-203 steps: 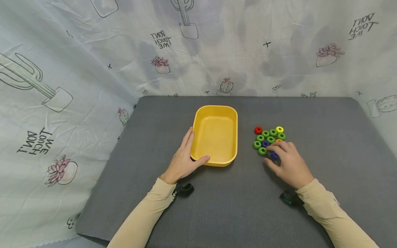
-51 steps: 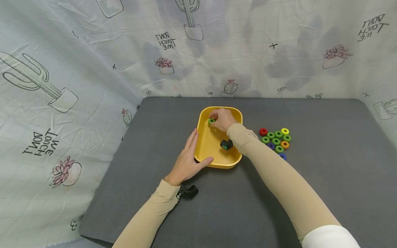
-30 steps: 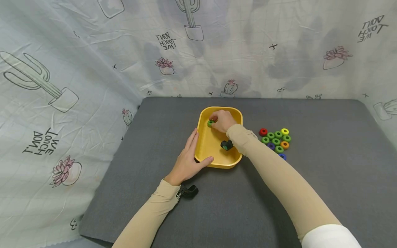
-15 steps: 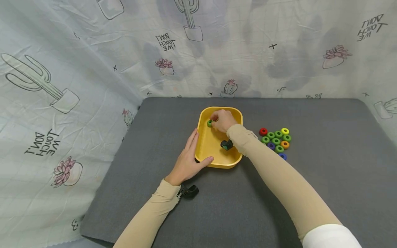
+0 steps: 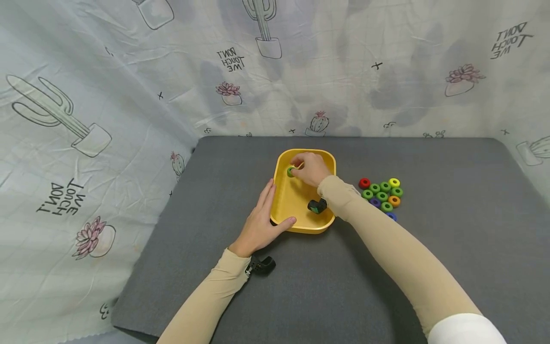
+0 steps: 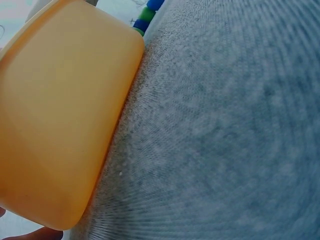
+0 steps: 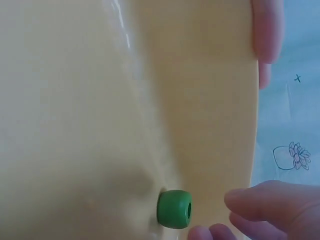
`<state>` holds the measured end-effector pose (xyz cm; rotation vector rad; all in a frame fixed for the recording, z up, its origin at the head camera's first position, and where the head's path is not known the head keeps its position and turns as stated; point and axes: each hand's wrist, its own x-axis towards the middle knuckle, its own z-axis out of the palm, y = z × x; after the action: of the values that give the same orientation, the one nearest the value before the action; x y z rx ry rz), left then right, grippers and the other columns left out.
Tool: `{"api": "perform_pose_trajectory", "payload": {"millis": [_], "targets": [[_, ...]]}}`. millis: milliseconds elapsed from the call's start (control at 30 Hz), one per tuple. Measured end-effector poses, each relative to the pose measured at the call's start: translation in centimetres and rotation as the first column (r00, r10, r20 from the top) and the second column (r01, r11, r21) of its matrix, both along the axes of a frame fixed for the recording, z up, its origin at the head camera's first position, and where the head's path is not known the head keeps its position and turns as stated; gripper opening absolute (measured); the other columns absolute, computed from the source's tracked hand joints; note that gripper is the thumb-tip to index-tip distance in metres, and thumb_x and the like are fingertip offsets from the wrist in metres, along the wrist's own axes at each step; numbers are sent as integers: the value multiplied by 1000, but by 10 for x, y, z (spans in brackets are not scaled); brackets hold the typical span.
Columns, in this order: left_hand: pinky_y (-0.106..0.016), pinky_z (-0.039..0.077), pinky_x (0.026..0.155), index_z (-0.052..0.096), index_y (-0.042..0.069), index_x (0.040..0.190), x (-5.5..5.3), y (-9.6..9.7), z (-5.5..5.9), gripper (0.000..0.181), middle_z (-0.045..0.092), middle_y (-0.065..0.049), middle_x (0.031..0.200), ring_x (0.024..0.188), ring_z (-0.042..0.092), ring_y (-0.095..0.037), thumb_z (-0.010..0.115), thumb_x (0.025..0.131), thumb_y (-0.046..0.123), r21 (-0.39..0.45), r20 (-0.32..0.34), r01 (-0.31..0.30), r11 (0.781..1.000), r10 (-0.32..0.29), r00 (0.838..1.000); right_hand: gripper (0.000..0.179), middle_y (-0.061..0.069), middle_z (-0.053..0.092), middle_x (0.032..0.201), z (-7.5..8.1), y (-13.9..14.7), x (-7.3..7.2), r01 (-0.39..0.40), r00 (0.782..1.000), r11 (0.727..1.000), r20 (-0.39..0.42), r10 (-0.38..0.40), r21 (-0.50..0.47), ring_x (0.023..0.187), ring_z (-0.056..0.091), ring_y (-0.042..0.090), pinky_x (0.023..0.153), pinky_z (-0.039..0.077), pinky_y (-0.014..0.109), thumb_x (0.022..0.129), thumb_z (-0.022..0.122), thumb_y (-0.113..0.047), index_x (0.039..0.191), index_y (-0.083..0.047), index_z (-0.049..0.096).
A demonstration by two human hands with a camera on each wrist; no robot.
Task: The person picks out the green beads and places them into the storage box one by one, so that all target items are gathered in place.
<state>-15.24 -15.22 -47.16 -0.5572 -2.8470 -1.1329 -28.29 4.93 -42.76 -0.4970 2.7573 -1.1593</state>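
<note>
In the head view my left hand lies along the left side of a yellow plastic tray, fingers straight and thumb on the near rim. My right hand is over the tray's far part, fingers loosely bent. A green bead sits inside, near the far left wall. From the right wrist, this green bead lies on its side, its hole facing the wall; a small gap separates it from the thumb and fingertips. The tray's outer wall fills the left wrist view's left side.
Right of the tray lie several beads: a red one, a yellow one, an orange one, blue ones and green ones. The right forearm partly covers them. A cactus-print cloth hangs behind the grey table.
My right hand went from the beads on the table into the tray with a green bead. It has let go of that bead and drawn slightly back. The left hand keeps its place.
</note>
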Motion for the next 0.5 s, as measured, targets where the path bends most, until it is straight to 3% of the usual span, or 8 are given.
{"api": "perform_pose_trajectory", "payload": {"millis": [500], "targets": [[-59,36,119,12,10,169,-1,-2,-2,107,4,2,177,158,28,-26,59,94,72,-1,-7,2,1000,-2,1000,36,17,66,126,7,8,15,-14,999,996,-41,11,-84,106,66,32,94,55,44,97,74,-16,130,-3,69]]}}
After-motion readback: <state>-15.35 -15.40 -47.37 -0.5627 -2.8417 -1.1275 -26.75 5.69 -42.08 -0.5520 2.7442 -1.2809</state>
